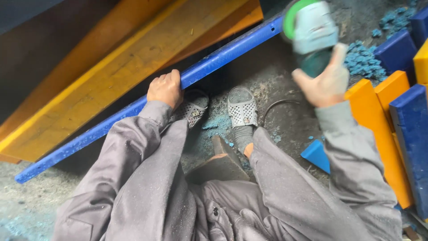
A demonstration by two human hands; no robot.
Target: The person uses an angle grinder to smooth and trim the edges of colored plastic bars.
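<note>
While crouched over grey sandals (242, 108), the left hand (166, 89) has its fingers wrapped over the blue bar (209, 62), just beyond the feet. Right of the bar, the right hand (327, 83) grips an angle grinder (312, 35); looks heavy and rigid, best held by its body.

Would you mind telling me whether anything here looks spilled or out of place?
Yes: blue shavings lie scattered over the grey floor, piled near the stacked blocks and spread around the perforated slippers. The right hand holds a power tool above open footwear.
</note>
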